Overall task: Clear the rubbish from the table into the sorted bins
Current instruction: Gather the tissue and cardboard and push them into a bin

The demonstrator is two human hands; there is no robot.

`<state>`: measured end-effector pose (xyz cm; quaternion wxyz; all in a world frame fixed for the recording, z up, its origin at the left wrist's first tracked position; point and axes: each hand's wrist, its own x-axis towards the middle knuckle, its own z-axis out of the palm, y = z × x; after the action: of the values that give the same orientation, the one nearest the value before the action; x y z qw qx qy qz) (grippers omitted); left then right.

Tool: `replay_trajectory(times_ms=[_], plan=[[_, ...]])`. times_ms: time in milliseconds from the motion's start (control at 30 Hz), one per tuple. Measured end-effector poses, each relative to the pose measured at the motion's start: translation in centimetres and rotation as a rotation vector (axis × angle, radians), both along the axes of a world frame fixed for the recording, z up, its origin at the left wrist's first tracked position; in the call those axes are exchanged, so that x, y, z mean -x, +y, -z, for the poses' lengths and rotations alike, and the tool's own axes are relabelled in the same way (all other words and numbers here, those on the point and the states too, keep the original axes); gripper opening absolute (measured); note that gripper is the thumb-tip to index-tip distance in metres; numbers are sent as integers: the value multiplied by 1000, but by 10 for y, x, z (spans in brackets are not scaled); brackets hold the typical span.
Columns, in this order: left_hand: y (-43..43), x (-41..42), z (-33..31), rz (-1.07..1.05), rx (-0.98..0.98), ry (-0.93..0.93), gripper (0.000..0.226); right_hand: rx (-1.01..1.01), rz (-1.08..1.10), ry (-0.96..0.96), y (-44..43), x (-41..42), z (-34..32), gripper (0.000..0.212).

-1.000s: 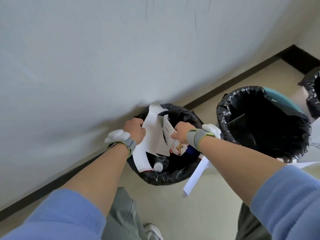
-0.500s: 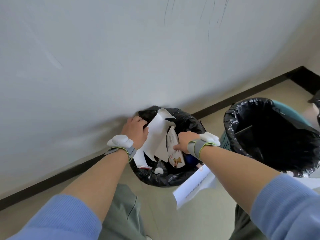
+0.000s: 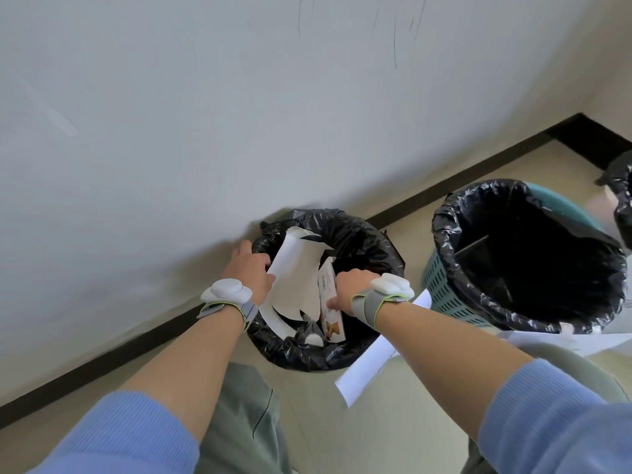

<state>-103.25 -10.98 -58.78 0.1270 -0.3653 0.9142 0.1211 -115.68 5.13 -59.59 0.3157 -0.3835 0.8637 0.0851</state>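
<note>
1. left hand [image 3: 251, 273] grasps the left edge of the paper [image 3: 294, 282] at the bin [image 3: 386, 248] rim.
2. right hand [image 3: 349, 289] grasps a carton [image 3: 331, 314], thumb on its face; paper and carton stand inside the bin.
3. second bin [image 3: 441, 227] stands to the right, apart; a sheet [image 3: 369, 367] lies on the floor between.

Beige floor [image 3: 403, 436], 2 bins standing, black-lined bin [image 3: 307, 358] by wall, teal bin [image 3: 441, 295] beside, paper sheet [image 3: 366, 371] perhaps lying between

In the near bin [image 3: 359, 227] stand paper [image 3: 294, 285] and carton [image 3: 329, 285]; a second bin [image 3: 443, 289] sits right of it.
</note>
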Motion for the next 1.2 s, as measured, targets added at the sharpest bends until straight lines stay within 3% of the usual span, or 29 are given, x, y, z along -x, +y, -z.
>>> replay_trajectory(times_ms=[133,300,400,533,800,1067,1200], plan=[[3,-7,-18,-27,-85,31,43,-7,34,-29,5,-2,-22,45],[10,-12,-84,-49,-111,16,33,-17,5,-18,8,-3,-86,31],[17,-17,-152,-71,-129,-7,30,-41,-16,-8,8,-7,-150,18],[23,-23,-244,-119,-141,-21,30,-32,-29,-3,2,-11,-243,28],[29,-40,-404,-184,-139,2,31,-25,-151,28,-7,-14,-401,15],[33,-61,-564,-260,-96,100,31,57,-217,53,-15,-30,-558,17],[43,-83,-628,-323,-68,155,30,100,-287,71,-17,-43,-620,34]])
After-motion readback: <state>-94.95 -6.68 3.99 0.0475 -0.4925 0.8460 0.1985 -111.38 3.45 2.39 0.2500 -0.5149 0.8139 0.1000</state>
